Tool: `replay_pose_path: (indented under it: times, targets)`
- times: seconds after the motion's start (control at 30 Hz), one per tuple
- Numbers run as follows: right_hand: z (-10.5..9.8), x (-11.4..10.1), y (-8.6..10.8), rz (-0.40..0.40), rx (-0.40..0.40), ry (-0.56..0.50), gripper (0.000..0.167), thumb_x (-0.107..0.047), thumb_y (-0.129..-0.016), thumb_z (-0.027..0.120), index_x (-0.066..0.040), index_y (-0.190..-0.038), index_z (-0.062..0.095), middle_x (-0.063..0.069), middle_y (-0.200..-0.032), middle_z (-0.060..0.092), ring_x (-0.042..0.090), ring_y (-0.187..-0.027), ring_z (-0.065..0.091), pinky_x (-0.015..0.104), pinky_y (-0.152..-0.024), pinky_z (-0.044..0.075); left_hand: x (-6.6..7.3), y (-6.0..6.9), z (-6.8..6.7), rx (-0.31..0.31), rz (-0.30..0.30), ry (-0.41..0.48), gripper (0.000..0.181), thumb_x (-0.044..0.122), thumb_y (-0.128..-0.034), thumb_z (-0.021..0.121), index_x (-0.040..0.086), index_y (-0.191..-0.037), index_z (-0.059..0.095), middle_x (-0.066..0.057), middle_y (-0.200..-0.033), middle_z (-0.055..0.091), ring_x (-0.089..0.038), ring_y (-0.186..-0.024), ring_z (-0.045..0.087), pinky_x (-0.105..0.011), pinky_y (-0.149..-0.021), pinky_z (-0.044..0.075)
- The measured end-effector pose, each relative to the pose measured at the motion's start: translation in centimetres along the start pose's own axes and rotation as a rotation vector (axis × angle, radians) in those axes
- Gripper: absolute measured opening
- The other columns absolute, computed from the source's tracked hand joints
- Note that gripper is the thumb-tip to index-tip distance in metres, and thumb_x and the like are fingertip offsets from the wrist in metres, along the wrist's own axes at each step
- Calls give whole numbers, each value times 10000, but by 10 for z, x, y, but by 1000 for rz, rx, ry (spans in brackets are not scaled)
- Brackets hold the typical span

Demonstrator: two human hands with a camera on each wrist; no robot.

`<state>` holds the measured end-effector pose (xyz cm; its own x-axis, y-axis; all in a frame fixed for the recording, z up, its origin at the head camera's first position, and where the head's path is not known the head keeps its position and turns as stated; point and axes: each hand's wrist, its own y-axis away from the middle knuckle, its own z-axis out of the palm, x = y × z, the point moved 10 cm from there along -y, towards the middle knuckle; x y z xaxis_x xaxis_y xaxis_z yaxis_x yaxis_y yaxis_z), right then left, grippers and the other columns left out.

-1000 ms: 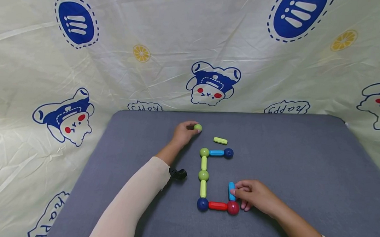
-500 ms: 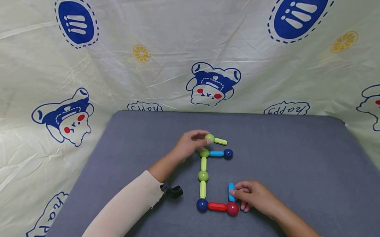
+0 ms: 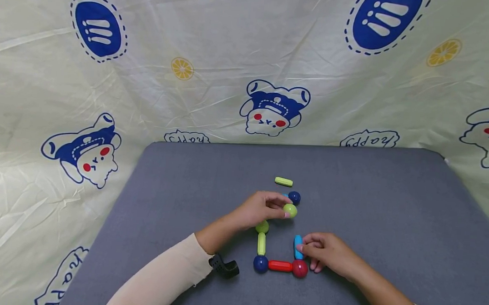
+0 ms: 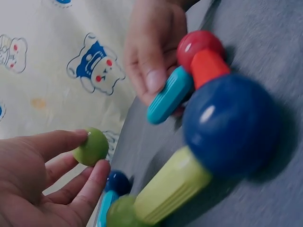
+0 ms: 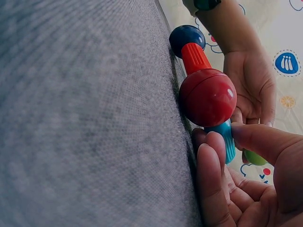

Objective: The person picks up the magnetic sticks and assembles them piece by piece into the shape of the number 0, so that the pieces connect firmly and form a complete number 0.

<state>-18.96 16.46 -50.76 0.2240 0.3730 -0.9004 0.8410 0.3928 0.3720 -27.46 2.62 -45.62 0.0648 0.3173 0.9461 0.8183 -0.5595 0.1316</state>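
My left hand (image 3: 260,211) pinches a light green ball (image 3: 290,211) between thumb and fingers, over the upper part of a C-shaped chain of balls and sticks. With its thumb and fingers, my right hand (image 3: 326,250) pinches a blue stick (image 3: 297,246) that stands off the red ball (image 3: 300,268). A red stick (image 3: 280,266) joins that ball to a dark blue ball (image 3: 260,263). From there a yellow-green stick (image 3: 261,243) leads to a green ball (image 3: 261,226), partly covered by my left hand. The chain's upper left corner is hidden behind this hand.
A loose yellow-green stick (image 3: 283,181) lies beyond the chain on the grey table (image 3: 373,199). Another dark blue ball (image 3: 294,198) ends the chain's far arm. A printed cloth (image 3: 214,101) hangs behind the table.
My left hand has carried the green ball from the far side of the table, past the loose stick, rightward and nearer to me. My right hand has kept its hold on the blue stick.
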Motion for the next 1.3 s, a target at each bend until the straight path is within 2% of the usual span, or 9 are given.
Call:
replay_pose_path:
  times: [0.17, 0.3, 0.6, 0.87, 1.07, 1.2, 1.3]
  targets:
    - [0, 0, 0, 1, -2, -3, 436, -270, -1002, 648, 96, -1235, 600, 37, -840, 702, 118, -624, 614, 299, -571, 571, 1, 1, 20, -52, 11, -79, 257, 183, -907, 772, 155, -1161, 744, 1, -1031, 736, -14, -862, 642, -175, -715, 511]
    - [-1, 1, 0, 11, 1, 3, 455, -285, -1001, 649, 96, -1245, 593, 31, -856, 709, 125, -633, 617, 301, -577, 573, 1, 2, 30, -72, 3, -148, 251, 205, -926, 754, 150, -1169, 734, 17, -1033, 735, -10, -814, 625, -185, -641, 506]
    - [1, 1, 0, 4, -8, -14, 424, -278, -999, 654, 80, -1219, 598, 22, -848, 697, 118, -634, 620, 295, -576, 570, 4, -1, 44, -112, 39, -367, 257, 246, -948, 730, 128, -1176, 736, 36, -997, 745, 40, -798, 600, -143, -647, 491]
    - [0, 2, 0, 17, -1, -10, 396, -278, -992, 660, 64, -1184, 609, 18, -818, 688, 130, -642, 620, 295, -577, 570, 10, 0, 49, -121, 60, -507, 264, 253, -962, 712, 116, -1186, 738, 29, -986, 742, 29, -788, 587, -118, -653, 474]
    - [0, 3, 0, 19, 7, -1, 370, -269, -991, 661, 55, -1164, 614, 15, -803, 684, 130, -628, 617, 294, -566, 567, 10, 2, 48, -121, 51, -513, 340, 258, -966, 706, 101, -1268, 697, -4, -1056, 753, 13, -844, 639, -114, -676, 491]
    - [0, 1, 0, 17, 10, 1, 365, -268, -989, 663, 52, -1157, 615, 11, -789, 676, 127, -622, 616, 294, -559, 565, 9, 4, 44, -110, 50, -462, 352, 249, -963, 711, 101, -1281, 686, -17, -1097, 749, 4, -891, 659, -121, -697, 505]
    - [0, 0, 1, 17, 14, 4, 370, -281, -980, 675, 48, -1138, 621, 8, -778, 675, 126, -622, 617, 296, -560, 567, 11, 7, 38, -82, 72, -418, 336, 227, -956, 720, 97, -1265, 692, -25, -1107, 742, 1, -914, 658, -121, -719, 509]
